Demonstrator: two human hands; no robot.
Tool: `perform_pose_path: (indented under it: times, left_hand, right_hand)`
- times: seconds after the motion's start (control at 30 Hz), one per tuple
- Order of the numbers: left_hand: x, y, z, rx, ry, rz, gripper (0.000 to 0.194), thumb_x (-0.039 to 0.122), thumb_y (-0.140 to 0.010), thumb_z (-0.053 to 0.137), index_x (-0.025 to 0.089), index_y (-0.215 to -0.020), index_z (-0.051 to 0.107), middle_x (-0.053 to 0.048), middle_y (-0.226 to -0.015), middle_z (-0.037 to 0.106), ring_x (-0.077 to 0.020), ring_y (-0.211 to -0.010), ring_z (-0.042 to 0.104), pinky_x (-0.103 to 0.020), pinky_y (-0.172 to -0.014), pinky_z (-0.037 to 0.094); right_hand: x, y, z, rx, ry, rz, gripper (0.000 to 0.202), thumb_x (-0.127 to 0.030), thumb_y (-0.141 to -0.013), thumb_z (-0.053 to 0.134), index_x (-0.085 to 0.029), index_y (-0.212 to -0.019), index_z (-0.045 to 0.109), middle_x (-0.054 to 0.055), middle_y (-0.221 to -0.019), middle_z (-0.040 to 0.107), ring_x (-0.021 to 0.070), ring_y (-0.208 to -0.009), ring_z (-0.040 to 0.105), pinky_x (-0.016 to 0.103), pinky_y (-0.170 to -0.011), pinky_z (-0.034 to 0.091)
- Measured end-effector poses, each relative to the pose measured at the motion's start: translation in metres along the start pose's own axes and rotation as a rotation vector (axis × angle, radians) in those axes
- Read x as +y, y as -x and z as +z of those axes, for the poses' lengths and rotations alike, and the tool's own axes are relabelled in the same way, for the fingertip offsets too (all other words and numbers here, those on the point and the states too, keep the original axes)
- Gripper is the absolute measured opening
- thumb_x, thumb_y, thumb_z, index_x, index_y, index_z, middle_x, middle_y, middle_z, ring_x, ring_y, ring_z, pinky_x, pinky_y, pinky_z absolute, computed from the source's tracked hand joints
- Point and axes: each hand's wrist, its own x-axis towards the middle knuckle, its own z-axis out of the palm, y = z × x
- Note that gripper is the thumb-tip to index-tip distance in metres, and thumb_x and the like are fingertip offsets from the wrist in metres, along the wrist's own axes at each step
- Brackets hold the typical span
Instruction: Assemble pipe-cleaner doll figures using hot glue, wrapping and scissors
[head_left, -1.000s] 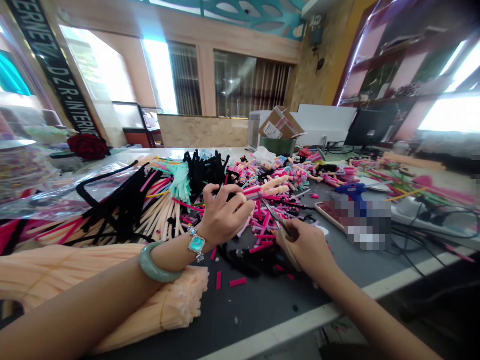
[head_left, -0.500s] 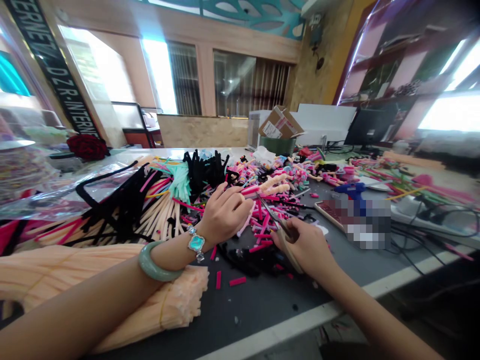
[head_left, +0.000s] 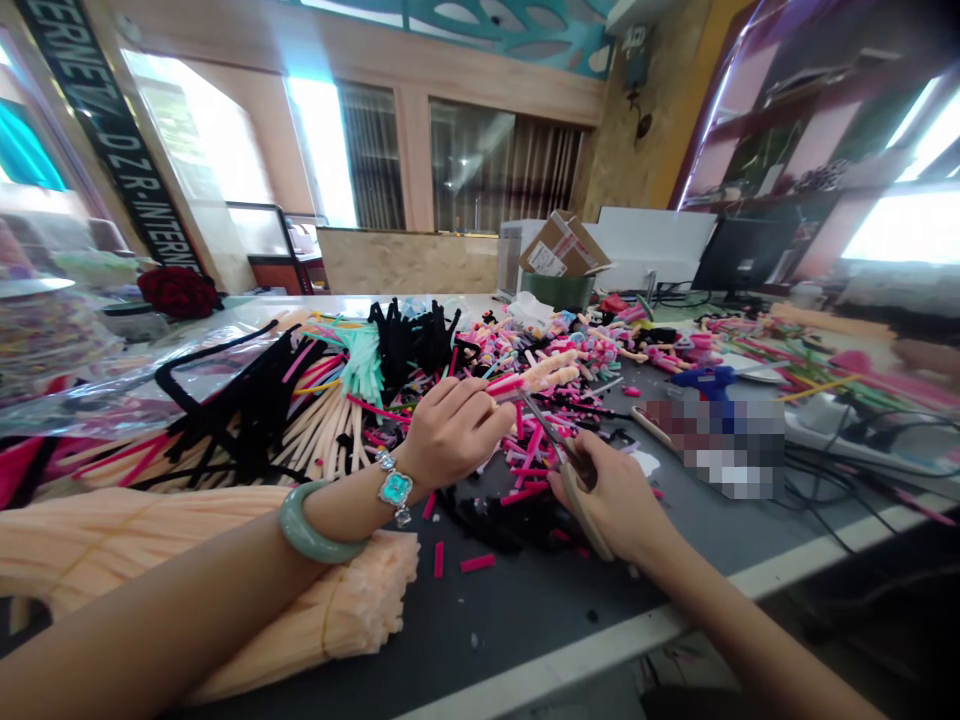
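My left hand (head_left: 456, 430) has its fingers curled round a fuzzy pink-and-peach pipe cleaner piece (head_left: 549, 373), whose twisted peach ends stick out to the right. A green bangle (head_left: 311, 522) and a turquoise bracelet (head_left: 395, 488) circle that wrist. In my right hand (head_left: 626, 505) is a pair of scissors (head_left: 581, 505) with pale handles. Their blades reach up to the pipe cleaner piece close to my left fingertips; whether they touch it I cannot tell. Beneath both hands lie many short pink and lilac pipe cleaner cuttings (head_left: 529, 465).
Bundled peach pipe cleaners (head_left: 360, 590) lie at the front left, with black ones (head_left: 225, 400) behind. A blue glue gun (head_left: 705, 380), a partly blurred phone (head_left: 652, 425) and cables (head_left: 817, 480) are on the right. A cardboard box (head_left: 566, 245) stands at the back.
My left fingers have curled in more around the pipe cleaner piece. My right hand and the scissors have shifted very slightly to the right.
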Motion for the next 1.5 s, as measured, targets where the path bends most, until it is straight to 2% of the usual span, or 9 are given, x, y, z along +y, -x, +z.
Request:
perform_pose_path:
  times: [0.3, 0.9, 1.5]
  left_hand:
    - [-0.0006, -0.0006, -0.0026, -0.014, -0.016, 0.06, 0.007, 0.022, -0.083, 0.063, 0.017, -0.084, 0.057, 0.0, -0.066, 0.06, -0.0177, -0.081, 0.062, -0.03, -0.071, 0.043]
    - [-0.0013, -0.0016, -0.0006, -0.046, 0.016, 0.122, 0.007, 0.024, -0.086, 0.061, 0.018, -0.084, 0.056, 0.002, -0.064, 0.057, -0.0151, -0.075, 0.057, -0.031, -0.069, 0.038]
    - [-0.0008, -0.0023, -0.0052, -0.094, 0.007, 0.164, 0.006, 0.021, -0.087, 0.06, 0.017, -0.088, 0.057, 0.001, -0.066, 0.06, -0.0161, -0.077, 0.056, -0.032, -0.069, 0.037]
  right_hand:
    - [0.0001, 0.0003, 0.0003, -0.024, -0.014, 0.023, 0.024, -0.035, -0.078, 0.058, -0.023, -0.07, 0.038, -0.006, -0.059, 0.046, 0.0111, -0.052, 0.037, 0.023, -0.051, 0.029]
    - [-0.0032, 0.0006, -0.0009, -0.051, -0.089, 0.041, 0.023, -0.031, -0.075, 0.059, -0.021, -0.065, 0.041, -0.006, -0.055, 0.044, 0.0103, -0.051, 0.035, 0.023, -0.049, 0.026]
    - [0.0015, -0.0034, -0.0043, -0.227, -0.263, 0.122, 0.028, -0.044, -0.078, 0.058, -0.019, -0.072, 0.046, -0.004, -0.067, 0.048, 0.0117, -0.063, 0.04, 0.024, -0.057, 0.035]
